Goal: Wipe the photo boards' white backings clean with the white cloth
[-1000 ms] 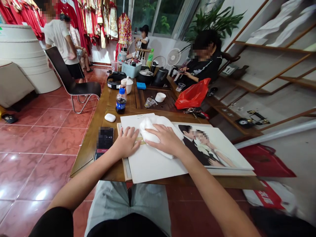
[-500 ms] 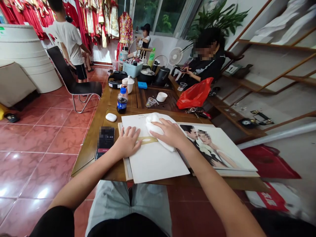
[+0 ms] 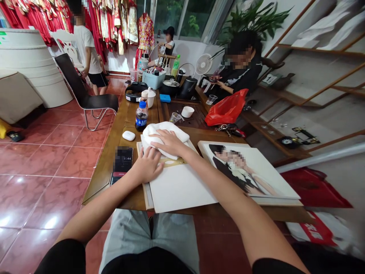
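Observation:
A white board (image 3: 182, 190) with a gold band across it lies at the near edge of the table. Near its left side, my left hand (image 3: 148, 166) rests flat with the fingers spread, its fingertips close to a folded white cloth (image 3: 178, 134). My right hand (image 3: 169, 144) grips this cloth from above and presses it on the far part of the board. The cloth hides the board's top edge and the print there. To the right lies a photo album (image 3: 270, 171) with a picture of a couple on its page.
Left of the board are a phone (image 3: 123, 163) and a white earbud case (image 3: 129, 135). Farther off stand a cola bottle (image 3: 141, 117), a white cup (image 3: 187, 111) and a red plastic bag (image 3: 226, 108). A person in black (image 3: 242, 64) sits across the table's right corner.
My right hand has moved the cloth left and away from me, across the board's far part. My left hand has stayed in place. The standing person in the background has shifted.

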Available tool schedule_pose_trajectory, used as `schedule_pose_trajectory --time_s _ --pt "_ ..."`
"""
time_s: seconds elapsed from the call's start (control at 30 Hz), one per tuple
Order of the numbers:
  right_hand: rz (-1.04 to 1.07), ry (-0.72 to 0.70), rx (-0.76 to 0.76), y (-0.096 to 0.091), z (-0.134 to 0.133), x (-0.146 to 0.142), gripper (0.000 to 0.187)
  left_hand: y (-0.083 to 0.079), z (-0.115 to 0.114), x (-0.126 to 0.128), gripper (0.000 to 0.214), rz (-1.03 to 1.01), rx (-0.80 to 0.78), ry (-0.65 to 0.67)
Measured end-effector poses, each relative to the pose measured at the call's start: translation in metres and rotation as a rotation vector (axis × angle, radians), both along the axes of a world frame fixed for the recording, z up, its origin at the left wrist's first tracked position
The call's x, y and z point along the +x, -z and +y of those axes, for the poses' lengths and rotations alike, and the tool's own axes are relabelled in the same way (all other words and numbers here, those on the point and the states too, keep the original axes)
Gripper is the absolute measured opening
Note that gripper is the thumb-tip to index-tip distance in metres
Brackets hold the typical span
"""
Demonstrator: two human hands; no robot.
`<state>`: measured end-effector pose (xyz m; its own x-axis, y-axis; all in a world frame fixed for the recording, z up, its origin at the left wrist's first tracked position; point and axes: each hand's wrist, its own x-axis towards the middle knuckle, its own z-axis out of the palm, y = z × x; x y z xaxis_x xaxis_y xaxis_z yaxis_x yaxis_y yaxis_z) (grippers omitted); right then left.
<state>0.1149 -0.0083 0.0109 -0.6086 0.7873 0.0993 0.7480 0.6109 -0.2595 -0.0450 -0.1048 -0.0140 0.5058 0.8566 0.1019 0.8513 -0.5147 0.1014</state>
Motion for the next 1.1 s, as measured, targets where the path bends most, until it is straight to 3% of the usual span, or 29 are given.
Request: schedule_pose_trajectory --time_s 0.33,0.6,0.83,1.1 --pt "0.046 -0.041 0.010 0.003 0.003 0.011 0.057 0.009 0.002 -0.001 0.057 -0.032 0.041 0.004" --pt "0.030 0.100 0.060 0.007 0.001 0.053 0.056 0.005 0.000 -0.001 0.057 -0.024 0.032 -0.005" --pt "0.017 0.116 0.068 0.015 -0.027 0.080 0.056 0.003 0.000 -0.001 0.057 -0.023 0.016 -0.003" --pt "-0.022 0.074 0.098 0.014 -0.050 0.083 0.053 0.005 0.000 -0.002 0.057 -0.046 0.026 0.004"
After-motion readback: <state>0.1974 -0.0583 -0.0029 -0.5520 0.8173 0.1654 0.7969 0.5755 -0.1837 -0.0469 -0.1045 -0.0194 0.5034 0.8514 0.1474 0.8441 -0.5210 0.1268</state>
